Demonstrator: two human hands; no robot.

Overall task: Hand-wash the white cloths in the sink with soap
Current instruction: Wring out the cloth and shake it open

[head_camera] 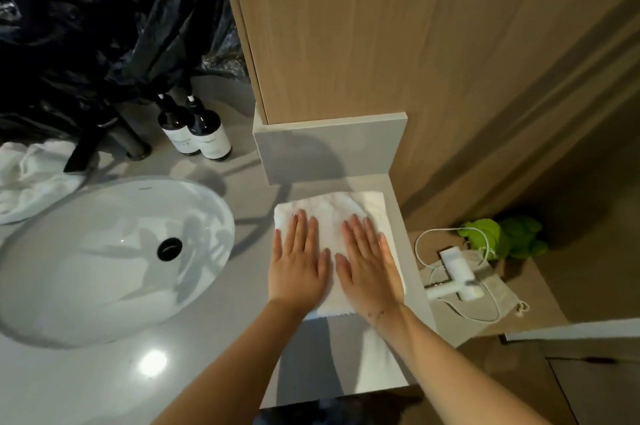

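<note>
Grey stone counter (194, 348) is running along a wooden cabinet wall, and both hands are lying on it at the right-hand end. Left hand (298, 267) and right hand (369, 269) are pressing flat, palms down, side by side on a folded white cloth (329, 213), neither one grasping it: the fingers are lying straight and slightly spread, pointing away from the person toward the low grey upstand (329, 151) behind the cloth. Both forearms are reaching in from the bottom edge and converging toward the cloth, with the thumbs nearly meeting over its middle.

Under the palms the cloth is sitting as a rough rectangle, its long axis running away from the person, its far edge close to the upstand, its near edge just past the wrists, and its right side close to the counter's edge.

Left of the hands, the white oval sink (86, 303) with a dark drain (169, 248) is sitting apart from the cloth. Behind it, two dark soap bottles (194, 132) with white labels are standing upright and touching, beside a black faucet (104, 140). A second crumpled white cloth (31, 175) is lying at the far left beyond the basin. Black plastic sheeting (104, 16) is hanging above. To the right, on a lower wooden surface, a white corded device (457, 272) is resting on a beige pouch (481, 300), near a green object (502, 234).
</note>
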